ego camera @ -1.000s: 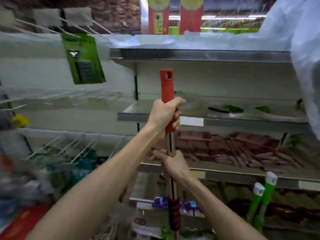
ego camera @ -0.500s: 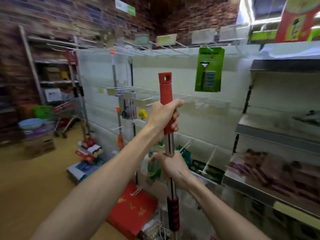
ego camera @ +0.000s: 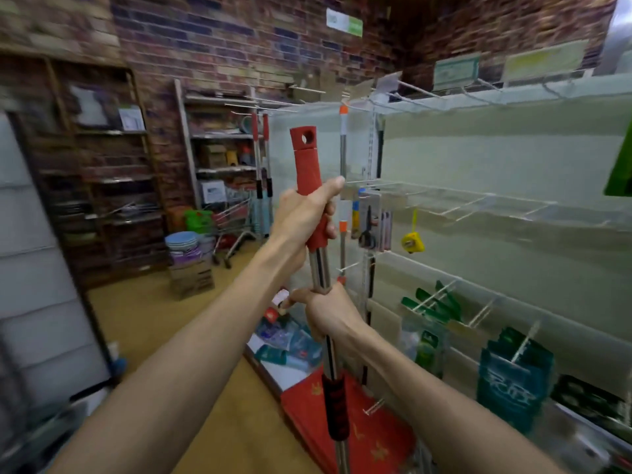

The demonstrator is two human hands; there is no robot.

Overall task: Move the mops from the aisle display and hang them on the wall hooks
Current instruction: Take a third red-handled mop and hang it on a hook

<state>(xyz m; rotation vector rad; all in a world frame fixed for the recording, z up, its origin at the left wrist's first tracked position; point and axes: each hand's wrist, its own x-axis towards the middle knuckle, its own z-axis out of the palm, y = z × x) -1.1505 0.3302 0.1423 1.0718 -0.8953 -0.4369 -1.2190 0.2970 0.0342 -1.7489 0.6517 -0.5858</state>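
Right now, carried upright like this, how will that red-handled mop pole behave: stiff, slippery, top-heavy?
The mop pole looks like rigid metal, so probably no flex. Its bare shiny section under the right hand may slip; the red grip in the left hand should hold better. The head is out of view, so likely bottom-heavy.

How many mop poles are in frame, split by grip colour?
Red-grip mop held by left hand and right hand: 1
Red-grip mops hanging at the back: 2
Orange-capped poles hanging on the near rack: 2
Total: 5
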